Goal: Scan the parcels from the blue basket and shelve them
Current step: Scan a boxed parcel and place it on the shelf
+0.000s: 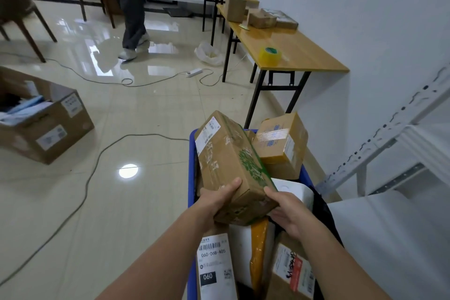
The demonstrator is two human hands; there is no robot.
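While my left hand [216, 198] and right hand [288, 212] grip the near end of the box [229, 165], one per side, it's tilted up over the packed basket [193, 168], right beside a smaller box [280, 143]. Rack [379, 148] crowds the right and there's a table [299, 51] ahead. Open tiled floor [136, 105] on the left, with a cable [146, 134] across it.

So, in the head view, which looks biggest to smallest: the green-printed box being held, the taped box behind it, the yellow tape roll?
1. Green-printed brown cardboard box: nearest the camera, so possibly flattered.
2. Tape-wrapped brown cardboard box.
3. Yellow tape roll on the wooden table: farthest, so true size unsure.
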